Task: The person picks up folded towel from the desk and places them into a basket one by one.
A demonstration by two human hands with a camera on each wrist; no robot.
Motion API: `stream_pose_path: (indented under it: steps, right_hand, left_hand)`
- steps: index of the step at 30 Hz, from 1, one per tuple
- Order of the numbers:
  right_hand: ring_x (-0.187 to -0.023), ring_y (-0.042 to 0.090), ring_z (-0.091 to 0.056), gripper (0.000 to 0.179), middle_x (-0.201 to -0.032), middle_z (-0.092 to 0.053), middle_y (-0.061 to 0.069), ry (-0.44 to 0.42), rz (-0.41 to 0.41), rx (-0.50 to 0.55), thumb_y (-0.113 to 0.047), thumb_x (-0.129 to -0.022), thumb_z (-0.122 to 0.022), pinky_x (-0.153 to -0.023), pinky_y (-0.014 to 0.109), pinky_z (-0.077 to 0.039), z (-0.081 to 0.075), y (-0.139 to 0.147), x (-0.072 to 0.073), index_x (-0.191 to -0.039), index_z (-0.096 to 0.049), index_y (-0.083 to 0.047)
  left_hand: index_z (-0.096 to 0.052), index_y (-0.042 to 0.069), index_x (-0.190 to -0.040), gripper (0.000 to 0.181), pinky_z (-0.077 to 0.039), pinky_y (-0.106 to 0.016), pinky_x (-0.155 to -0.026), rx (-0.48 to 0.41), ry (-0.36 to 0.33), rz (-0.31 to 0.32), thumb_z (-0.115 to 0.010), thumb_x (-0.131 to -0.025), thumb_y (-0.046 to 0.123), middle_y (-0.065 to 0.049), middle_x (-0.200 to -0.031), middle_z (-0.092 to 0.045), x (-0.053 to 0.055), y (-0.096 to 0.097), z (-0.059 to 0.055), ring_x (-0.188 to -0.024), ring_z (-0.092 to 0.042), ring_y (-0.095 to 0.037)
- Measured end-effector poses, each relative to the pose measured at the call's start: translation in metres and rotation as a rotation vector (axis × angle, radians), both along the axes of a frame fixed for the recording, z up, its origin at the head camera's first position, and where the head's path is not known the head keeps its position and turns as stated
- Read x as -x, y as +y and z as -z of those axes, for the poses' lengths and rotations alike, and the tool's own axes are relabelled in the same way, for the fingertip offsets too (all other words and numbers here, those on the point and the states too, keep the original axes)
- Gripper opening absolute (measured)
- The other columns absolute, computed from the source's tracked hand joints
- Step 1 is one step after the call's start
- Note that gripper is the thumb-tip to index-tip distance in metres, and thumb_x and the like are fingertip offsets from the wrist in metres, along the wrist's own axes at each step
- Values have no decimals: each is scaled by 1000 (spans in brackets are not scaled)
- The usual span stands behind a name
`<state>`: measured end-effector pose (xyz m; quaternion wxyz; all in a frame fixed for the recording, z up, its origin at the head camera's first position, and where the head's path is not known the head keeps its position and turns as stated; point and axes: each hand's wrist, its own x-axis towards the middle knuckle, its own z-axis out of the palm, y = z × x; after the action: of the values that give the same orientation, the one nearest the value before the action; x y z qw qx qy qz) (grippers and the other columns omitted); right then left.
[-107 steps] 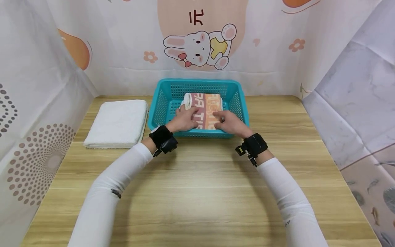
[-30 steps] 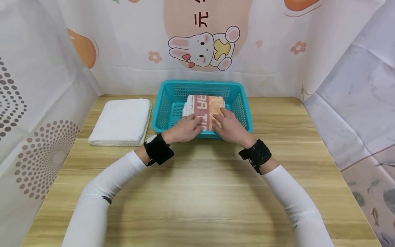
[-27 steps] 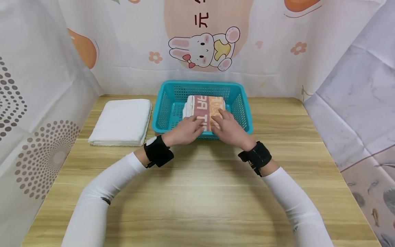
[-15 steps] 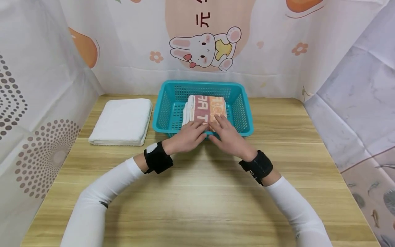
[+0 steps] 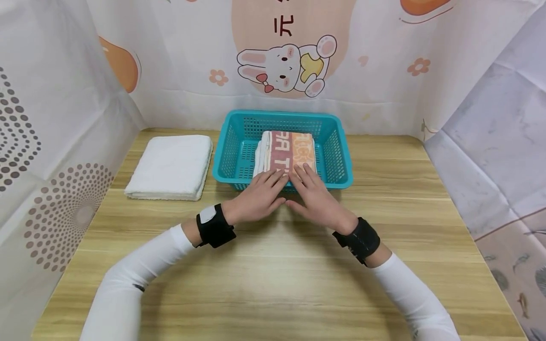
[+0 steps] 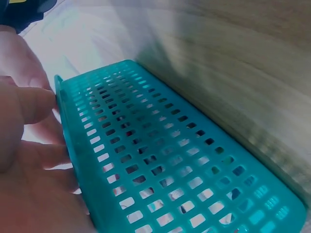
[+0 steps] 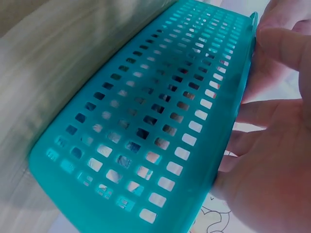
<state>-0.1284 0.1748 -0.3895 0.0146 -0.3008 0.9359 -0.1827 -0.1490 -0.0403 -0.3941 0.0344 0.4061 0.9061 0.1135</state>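
A turquoise plastic basket [image 5: 346, 176] stands at the back of the table. In it lies a folded towel [image 5: 294, 148], white with a mauve and orange lettered band. My left hand [image 5: 258, 198] is held over the basket's front rim, fingers straight and pointing at the towel's near edge. Mirroring it, my right hand [image 5: 317, 201] is stretched out over the same rim, the two hands almost meeting. Neither hand holds anything. Both wrist views show the basket's perforated front wall [image 6: 146, 160] close to the fingers; whether fingertips touch rim or towel I cannot tell.
A folded white towel [image 5: 170, 166] lies on the wooden table [image 5: 273, 279], left of the basket. Printed curtains [image 5: 187, 57] hang behind the table and at both sides. Each wrist wears a black strap [image 5: 215, 226].
Both hands gripped the lettered towel's sides earlier. They have since flattened and drawn back toward me, to the basket's front rim. The towel stays in the basket.
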Motion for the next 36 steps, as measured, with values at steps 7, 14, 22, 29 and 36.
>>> stream_pose_path:
  steps: [7, 14, 22, 29, 36]
  right_hand:
    - [-151, 41, -6, 81, -162, -20, 23, 7, -35, -5, -36, -97, -65, -120, 52, -11, 3, 0, -7, -154, -24, 5]
    - [-150, 41, -9, 81, -162, -22, 21, 53, -58, 15, -33, -95, -69, -119, 55, -14, 6, 1, -12, -154, -27, 3]
    - [-151, 40, -10, 77, -161, -26, 19, 78, -59, 4, -31, -94, -70, -119, 56, -14, 10, 5, -19, -154, -32, -2]
    - [-151, 37, -11, 75, -162, -26, 17, 65, -72, -28, -31, -93, -71, -119, 57, -12, 12, 8, -25, -154, -35, -8]
    - [-150, 38, -14, 76, -162, -23, 17, 69, -92, -77, -29, -92, -73, -120, 55, -12, 12, 8, -27, -155, -35, -10]
  left_hand:
    - [-28, 0, -155, 60, -20, -49, -120, -56, 47, 32, -48, -106, 29, -15, -161, -27, -5, -2, 6, -149, -22, -34]
    - [-31, 0, -154, 63, -21, -49, -119, -82, 116, 55, -55, -102, 26, -15, -160, -30, -11, -9, 11, -148, -23, -34]
    - [-34, 0, -153, 62, -24, -52, -117, -80, 184, 70, -58, -101, 24, -17, -158, -33, -20, -16, 15, -147, -26, -36]
    - [-34, 1, -153, 65, -18, -53, -119, -120, 136, 61, -62, -98, 21, -14, -160, -30, -31, -19, 25, -150, -20, -33]
    - [-35, -1, -152, 66, -21, -54, -118, -156, 167, 89, -64, -97, 19, -17, -159, -31, -38, -22, 32, -150, -20, -33]
